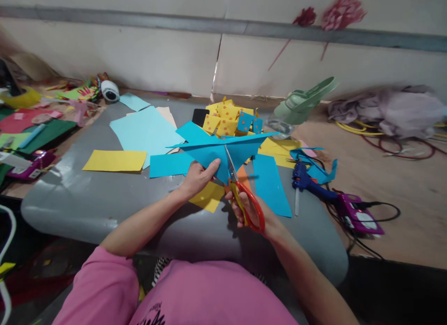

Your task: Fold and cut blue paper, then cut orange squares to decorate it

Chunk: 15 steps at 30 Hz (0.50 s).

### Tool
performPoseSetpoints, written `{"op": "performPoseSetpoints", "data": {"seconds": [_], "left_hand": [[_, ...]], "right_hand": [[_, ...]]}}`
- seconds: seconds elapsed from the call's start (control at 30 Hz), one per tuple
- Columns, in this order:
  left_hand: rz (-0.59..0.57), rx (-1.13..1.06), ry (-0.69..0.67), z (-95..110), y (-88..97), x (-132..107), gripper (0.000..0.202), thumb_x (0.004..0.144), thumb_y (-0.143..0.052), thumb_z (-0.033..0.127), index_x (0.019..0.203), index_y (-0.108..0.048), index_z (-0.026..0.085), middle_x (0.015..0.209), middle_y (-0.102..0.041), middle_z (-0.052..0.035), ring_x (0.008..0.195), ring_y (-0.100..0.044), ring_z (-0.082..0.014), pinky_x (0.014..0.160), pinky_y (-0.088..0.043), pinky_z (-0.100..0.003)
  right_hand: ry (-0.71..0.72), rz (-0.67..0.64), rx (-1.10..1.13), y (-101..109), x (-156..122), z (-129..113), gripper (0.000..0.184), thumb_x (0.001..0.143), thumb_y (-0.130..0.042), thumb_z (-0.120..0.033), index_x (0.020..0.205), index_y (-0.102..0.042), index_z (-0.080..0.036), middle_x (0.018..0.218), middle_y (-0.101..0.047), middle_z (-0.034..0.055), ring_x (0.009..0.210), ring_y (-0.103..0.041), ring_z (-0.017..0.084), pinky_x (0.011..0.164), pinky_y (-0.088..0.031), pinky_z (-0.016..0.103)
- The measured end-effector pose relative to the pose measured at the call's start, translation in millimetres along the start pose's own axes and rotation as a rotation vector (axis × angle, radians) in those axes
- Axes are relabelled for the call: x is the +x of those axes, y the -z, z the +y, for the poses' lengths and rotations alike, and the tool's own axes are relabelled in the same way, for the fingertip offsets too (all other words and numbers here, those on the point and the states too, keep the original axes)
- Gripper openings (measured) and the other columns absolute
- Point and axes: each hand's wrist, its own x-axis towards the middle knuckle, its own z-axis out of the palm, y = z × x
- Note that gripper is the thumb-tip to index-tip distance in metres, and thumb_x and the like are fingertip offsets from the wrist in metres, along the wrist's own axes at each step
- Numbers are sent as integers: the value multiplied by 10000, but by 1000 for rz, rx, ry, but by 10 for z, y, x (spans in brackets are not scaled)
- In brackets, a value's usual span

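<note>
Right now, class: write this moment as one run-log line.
left hand: holds blue paper | right hand: red-handled scissors, blades on the paper | surface: grey table | nearby: blue glue gun

Left fingers (213,165) partly beneath blue paper (206,152)

Single view, head-worn. The camera looks forward and down from above the pink shirt (209,292) at 6 o'clock, across the grey desk (87,199). The left hand (197,178) and right hand (249,208) lie close, just below centre. The wall (157,55) closes the field at 12 o'clock. The frame tilts, dropping toward 3 o'clock.
</note>
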Motion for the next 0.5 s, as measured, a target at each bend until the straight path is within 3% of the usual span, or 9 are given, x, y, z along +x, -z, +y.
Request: {"op": "performPoseSetpoints", "data": {"seconds": [0.2,0.3,0.4,0.5], "left_hand": [[-15,-39,-15,22,-4,-10,509,859,-559,552,497,-515,197,469,-542,-7,486,-536,-123,541,-451,-248],[16,-67,23,86,22,9,519,831,-566,575,479,-528,195,482,-571,-19,491,-564,-130,548,-477,-251],[129,-138,64,135,76,58,512,795,-595,598,483,-532,197,482,-585,-20,475,-582,-137,545,-496,-256],[200,-235,56,134,113,104,495,763,-641,602,499,-519,201,479,-577,-7,459,-585,-134,522,-496,-248]], "right_hand": [[-20,-15,-45,18,-26,-17,770,667,-574,-901,986,-589,-200,569,-484,-77,408,-454,90,392,-474,244],[-42,-50,-124,68,-74,-72,678,737,-573,-836,982,-606,-205,590,-488,-67,441,-471,103,430,-482,263],[1,-36,-397,204,-161,-149,482,789,-655,-667,954,-655,-214,672,-613,-13,560,-565,149,517,-481,274],[55,194,-811,399,-239,-218,392,825,-655,-556,1034,-692,-227,867,-738,60,739,-668,239,602,-461,295]]}}
